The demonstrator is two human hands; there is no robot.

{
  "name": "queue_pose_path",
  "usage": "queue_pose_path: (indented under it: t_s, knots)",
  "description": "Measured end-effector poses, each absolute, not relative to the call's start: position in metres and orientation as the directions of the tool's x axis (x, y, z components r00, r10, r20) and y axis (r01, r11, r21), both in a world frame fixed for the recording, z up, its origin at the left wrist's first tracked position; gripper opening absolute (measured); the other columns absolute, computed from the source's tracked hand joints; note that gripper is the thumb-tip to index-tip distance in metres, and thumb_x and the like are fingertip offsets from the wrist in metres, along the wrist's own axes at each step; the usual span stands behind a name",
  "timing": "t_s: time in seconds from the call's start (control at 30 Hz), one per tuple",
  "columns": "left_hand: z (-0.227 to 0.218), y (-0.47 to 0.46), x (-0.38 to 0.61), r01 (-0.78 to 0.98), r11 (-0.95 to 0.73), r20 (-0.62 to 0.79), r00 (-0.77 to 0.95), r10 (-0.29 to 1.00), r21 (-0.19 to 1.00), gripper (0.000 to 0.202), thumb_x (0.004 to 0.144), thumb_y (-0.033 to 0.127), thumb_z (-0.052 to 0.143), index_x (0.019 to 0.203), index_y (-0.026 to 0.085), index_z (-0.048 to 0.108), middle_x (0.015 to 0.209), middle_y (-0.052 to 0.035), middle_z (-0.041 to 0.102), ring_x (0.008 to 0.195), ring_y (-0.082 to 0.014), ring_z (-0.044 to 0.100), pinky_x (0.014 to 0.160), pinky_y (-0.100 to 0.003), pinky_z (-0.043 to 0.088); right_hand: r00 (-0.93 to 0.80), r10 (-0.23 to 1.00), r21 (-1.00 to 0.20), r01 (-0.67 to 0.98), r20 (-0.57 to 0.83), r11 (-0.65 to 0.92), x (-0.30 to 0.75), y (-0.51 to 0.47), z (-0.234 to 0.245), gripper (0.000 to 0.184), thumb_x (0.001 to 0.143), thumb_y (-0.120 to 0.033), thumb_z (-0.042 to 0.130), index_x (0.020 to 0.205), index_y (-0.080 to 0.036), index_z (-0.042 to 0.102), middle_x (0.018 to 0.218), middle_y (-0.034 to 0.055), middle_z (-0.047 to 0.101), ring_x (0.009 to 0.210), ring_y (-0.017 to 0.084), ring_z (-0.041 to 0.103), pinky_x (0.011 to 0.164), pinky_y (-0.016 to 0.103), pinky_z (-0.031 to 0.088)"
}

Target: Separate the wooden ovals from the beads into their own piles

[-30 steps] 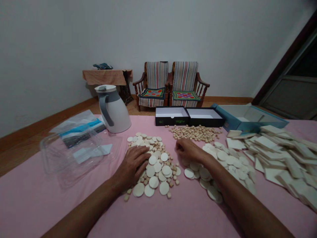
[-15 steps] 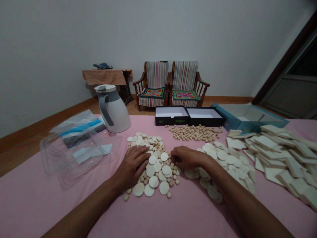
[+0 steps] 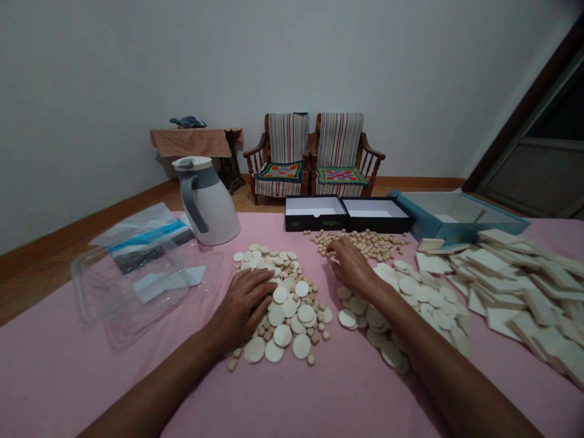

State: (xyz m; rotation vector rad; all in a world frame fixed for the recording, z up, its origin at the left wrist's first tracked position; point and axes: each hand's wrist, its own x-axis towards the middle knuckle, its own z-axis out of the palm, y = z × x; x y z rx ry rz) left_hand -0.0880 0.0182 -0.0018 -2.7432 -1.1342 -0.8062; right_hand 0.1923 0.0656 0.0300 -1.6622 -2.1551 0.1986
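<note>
My left hand [image 3: 244,298] lies flat with its fingers stretched out on the left side of a mixed heap of pale round discs and small pellets [image 3: 292,310]. My right hand [image 3: 349,264] reaches forward over the pink tablecloth [image 3: 319,395]. Its fingers are bunched together at the near edge of a heap of small round pellets [image 3: 365,243]. What the fingertips hold is hidden. A spread of larger discs [image 3: 410,292] lies under and beside my right forearm.
Two open black boxes [image 3: 347,213] stand behind the pellets, with a blue box [image 3: 451,219] to their right. Square pale tiles [image 3: 515,274] are piled at the right. A white jug [image 3: 205,201] and clear plastic lids [image 3: 137,280] sit at the left. Two striped armchairs [image 3: 314,152] stand beyond the table.
My right hand went left to the mixed heap, closed there, then moved forward to the pellet heap. My left hand has stayed on the mixed heap.
</note>
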Motion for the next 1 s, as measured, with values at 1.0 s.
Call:
queue_pose_path:
  t_s: [1.0]
  knots:
    - [0.002, 0.016, -0.087, 0.684, -0.717, 0.473, 0.591, 0.653, 0.135, 0.026, 0.092, 0.02, 0.047, 0.115, 0.021, 0.059, 0.128, -0.0099, 0.058, 0.122, -0.0241, 0.049, 0.105, -0.05, 0.033, -0.584, 0.777, -0.437, 0.778, -0.236, 0.452, 0.181, 0.045, 0.039, 0.02, 0.065, -0.016, 0.062, 0.085, -0.019, 0.061, 0.082, 0.002, 0.063, 0.073, 0.014, 0.053, 0.059, 0.022, 0.035]
